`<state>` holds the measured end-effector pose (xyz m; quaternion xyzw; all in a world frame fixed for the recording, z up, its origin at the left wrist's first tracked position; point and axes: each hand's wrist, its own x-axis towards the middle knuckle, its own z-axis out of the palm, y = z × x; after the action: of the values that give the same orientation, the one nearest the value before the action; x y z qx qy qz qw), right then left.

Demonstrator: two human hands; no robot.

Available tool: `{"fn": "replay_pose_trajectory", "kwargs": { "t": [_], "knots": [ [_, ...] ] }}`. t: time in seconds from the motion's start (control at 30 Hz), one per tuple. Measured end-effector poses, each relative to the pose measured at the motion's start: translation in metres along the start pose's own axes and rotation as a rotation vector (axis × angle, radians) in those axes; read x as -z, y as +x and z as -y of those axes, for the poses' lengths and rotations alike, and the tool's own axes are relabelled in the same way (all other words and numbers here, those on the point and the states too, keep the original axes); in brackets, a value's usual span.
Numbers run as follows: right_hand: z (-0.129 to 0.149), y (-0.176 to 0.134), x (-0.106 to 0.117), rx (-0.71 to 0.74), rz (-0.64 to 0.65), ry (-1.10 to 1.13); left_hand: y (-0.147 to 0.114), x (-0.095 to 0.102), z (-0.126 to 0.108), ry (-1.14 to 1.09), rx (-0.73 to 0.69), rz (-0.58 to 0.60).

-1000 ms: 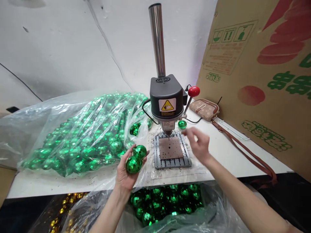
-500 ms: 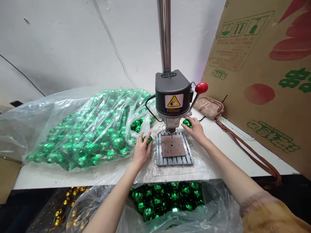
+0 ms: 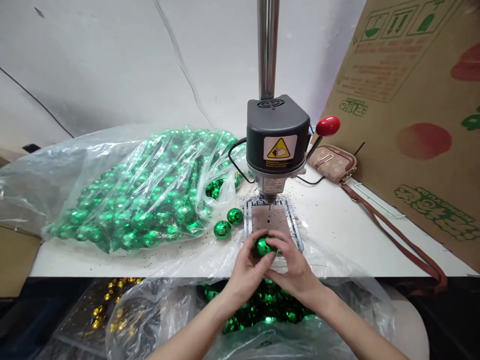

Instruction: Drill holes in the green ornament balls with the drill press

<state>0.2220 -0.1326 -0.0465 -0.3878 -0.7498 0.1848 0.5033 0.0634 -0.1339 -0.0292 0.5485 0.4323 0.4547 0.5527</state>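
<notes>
Between my left hand [image 3: 248, 267] and my right hand [image 3: 290, 260] is a shiny green faceted ball [image 3: 263, 246], and the fingers of both close round it. They hold it over the front edge of the slotted metal base [image 3: 299, 239] of a small bench drill press [image 3: 278, 135]. On that base lies a brown plate [image 3: 262, 216] with a dark hole, below the drill bit. Two more green balls [image 3: 222, 229] rest on the white table left of the base. Dark shavings are scattered round the base.
A clear plastic bag of green balls [image 3: 138, 200] covers the table's left side. Below the table edge sits an open bag of green balls [image 3: 255, 315], with gold balls [image 3: 98, 317] further left. The red-knobbed lever [image 3: 327, 126], a purse [image 3: 333, 162] and a large carton [image 3: 408, 100] stand right.
My right hand has brought a green ball from beside the drill forward to the base's front. My left hand has left the balls on the left and joined it. The view has shifted slightly.
</notes>
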Motion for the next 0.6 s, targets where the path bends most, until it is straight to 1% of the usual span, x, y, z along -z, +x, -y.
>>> {"fn": "replay_pose_trajectory", "kwargs": {
  "t": [0.07,0.1,0.13,0.17,0.2,0.23,0.27,0.3,0.37,0.43,0.5,0.6],
  "knots": [
    [0.002,0.014,0.016,0.026,0.038,-0.011,0.014,0.007,-0.003,-0.226,0.129,-0.075],
    [0.003,0.026,0.028,0.014,-0.033,-0.021,0.023,0.012,-0.004,-0.304,0.167,-0.097],
    [0.004,0.041,0.043,-0.057,-0.125,-0.002,0.032,0.019,-0.005,-0.348,0.185,-0.108],
    [0.007,0.058,0.058,-0.116,-0.257,0.054,0.041,0.025,-0.006,-0.359,0.182,-0.109],
    [0.010,0.077,0.073,-0.146,-0.403,0.125,0.050,0.030,-0.006,-0.340,0.160,-0.103],
    [0.014,0.097,0.086,-0.124,-0.573,0.182,0.059,0.034,-0.006,-0.298,0.125,-0.095],
    [0.018,0.117,0.097,-0.051,-0.722,0.244,0.067,0.036,-0.004,-0.241,0.085,-0.086],
    [0.023,0.137,0.106,-0.005,-0.764,0.301,0.074,0.038,-0.002,-0.180,0.042,-0.077],
    [0.032,0.170,0.114,0.014,-0.726,0.343,0.088,0.038,0.006,-0.075,-0.028,-0.049],
    [0.040,0.195,0.113,0.005,-0.588,0.386,0.098,0.038,0.015,-0.013,-0.064,-0.005],
    [0.045,0.209,0.107,0.005,-0.533,0.403,0.104,0.038,0.023,0.026,-0.087,0.036],
    [0.047,0.218,0.099,-0.016,-0.521,0.423,0.108,0.040,0.034,0.077,-0.107,0.074]
  ]
}}
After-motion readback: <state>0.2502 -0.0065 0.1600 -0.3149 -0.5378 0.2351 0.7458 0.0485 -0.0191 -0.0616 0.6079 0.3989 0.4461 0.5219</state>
